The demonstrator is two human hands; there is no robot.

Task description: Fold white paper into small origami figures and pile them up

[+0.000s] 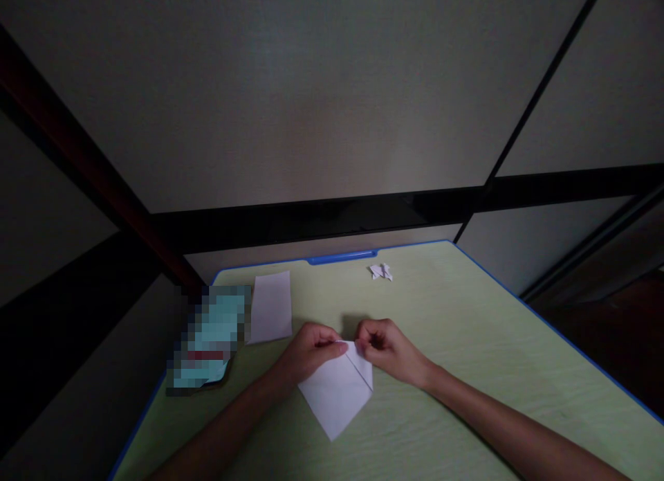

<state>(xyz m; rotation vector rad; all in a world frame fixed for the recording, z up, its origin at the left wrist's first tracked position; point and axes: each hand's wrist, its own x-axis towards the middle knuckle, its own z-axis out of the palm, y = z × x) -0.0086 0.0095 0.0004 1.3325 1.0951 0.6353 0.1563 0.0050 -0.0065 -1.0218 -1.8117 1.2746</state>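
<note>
A white sheet of paper [335, 400], partly folded, is held between my two hands over the near middle of the table. One corner points toward me, and a folded flap with a diagonal edge lies on its right side. My left hand [312, 351] pinches the top edge, its thumb flat on the paper. Close beside it, my right hand [385, 346] pinches the upper right corner with curled fingers. The fingertips hide part of the top edge.
On the light green table [467, 398] with a blue rim, a stack of white paper [271, 308] lies at the left. Beside it is a blurred phone [215, 336]. A small folded paper piece [381, 271] sits near the back edge. A panelled wall [321, 107] stands behind.
</note>
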